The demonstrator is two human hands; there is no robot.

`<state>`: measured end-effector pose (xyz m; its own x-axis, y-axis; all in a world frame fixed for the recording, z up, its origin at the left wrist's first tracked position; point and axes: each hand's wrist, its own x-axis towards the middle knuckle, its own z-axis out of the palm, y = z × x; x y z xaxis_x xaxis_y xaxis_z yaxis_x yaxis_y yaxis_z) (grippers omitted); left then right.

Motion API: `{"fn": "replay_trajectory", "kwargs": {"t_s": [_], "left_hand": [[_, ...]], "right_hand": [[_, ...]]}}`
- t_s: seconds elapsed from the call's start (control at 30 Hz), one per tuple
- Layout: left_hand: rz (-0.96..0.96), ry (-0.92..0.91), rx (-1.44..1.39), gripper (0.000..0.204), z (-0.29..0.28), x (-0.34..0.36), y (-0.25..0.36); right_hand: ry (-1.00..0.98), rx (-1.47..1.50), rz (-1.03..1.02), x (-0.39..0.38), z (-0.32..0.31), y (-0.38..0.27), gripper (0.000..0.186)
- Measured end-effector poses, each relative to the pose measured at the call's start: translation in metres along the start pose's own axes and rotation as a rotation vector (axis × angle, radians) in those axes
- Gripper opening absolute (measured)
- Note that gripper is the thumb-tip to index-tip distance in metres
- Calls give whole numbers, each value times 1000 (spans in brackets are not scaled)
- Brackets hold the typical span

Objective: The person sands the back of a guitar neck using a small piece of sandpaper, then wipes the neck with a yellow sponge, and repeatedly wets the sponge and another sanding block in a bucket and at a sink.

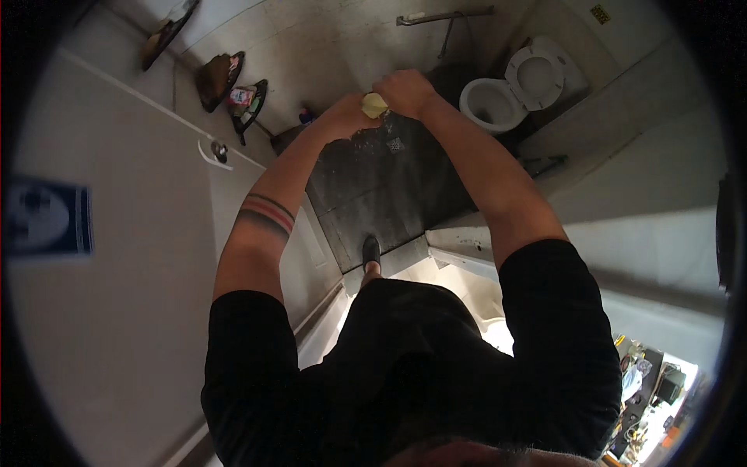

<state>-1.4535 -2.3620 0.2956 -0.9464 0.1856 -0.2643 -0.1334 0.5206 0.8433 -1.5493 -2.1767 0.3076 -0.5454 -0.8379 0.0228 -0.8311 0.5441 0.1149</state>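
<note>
Both hands meet at chest height over the dark bathroom floor (pixel 389 187): the right hand (pixel 403 92) is fisted tight around a yellow cloth (pixel 374 105), the left hand (pixel 346 117) closed on its other end, seemingly wringing it. Next calls for a firmer twist. A white toilet (pixel 513 89) stands just beyond.

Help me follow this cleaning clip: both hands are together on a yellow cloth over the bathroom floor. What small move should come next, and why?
Probably a twist to wring it: the left hand and right hand both grip the small yellow cloth, bunched between them, held out above the dark floor and touching no surface.
</note>
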Motion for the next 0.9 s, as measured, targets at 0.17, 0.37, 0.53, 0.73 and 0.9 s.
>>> {"fn": "replay_trajectory", "kwargs": {"t_s": [0.17,0.37,0.53,0.73,0.9], "left_hand": [[-132,-5,-437,21,-35,33,-11],[-156,-164,-1139,19,-38,75,-36],[-109,-353,-1431,20,-37,99,-57],[69,414,107,27,-62,127,-92],[579,716,1029,37,-125,135,-88]], "right_hand": [[-7,-76,-96,77,-15,27,19],[191,-157,-274,132,5,60,14],[282,-52,-323,151,32,74,18],[176,243,24,138,61,52,21],[-234,1533,278,137,44,44,39]]}}
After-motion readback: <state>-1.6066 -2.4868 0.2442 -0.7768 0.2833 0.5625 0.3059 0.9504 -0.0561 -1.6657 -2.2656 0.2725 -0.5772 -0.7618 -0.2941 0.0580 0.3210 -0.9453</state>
